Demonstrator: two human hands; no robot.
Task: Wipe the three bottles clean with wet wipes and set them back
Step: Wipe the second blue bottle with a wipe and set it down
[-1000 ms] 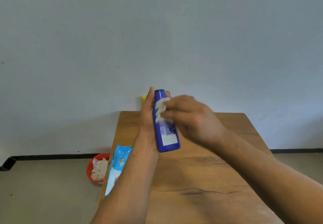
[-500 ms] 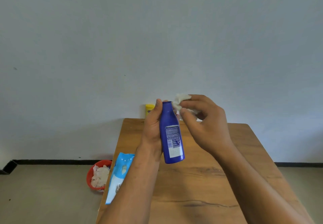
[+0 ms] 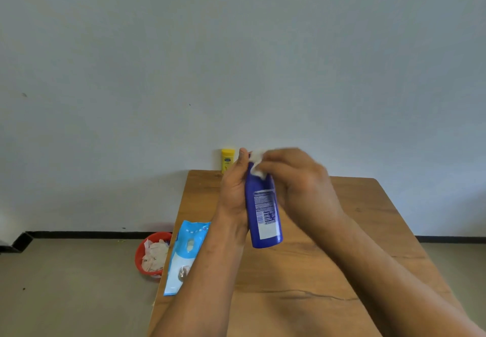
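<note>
Wiping is happening above the table point(image 3: 328, 271): left hand point(image 3: 232, 189) gripping the blue bottle point(image 3: 263, 213), right hand point(image 3: 297, 178) pinching a wipe point(image 3: 256, 161) against its top. Yellow bottle point(image 3: 227, 160) is standing at the far edge; job looking unfinished.

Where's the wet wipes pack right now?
In the head view, the wet wipes pack lies flat at the left edge of the table, just left of the left forearm, with the red bin on the floor beside it.

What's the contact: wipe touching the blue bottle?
Touching. The head view shows the wipe, pinched in the right hand, lying against the top of the blue bottle with no gap; the left hand grips the bottle.
</note>
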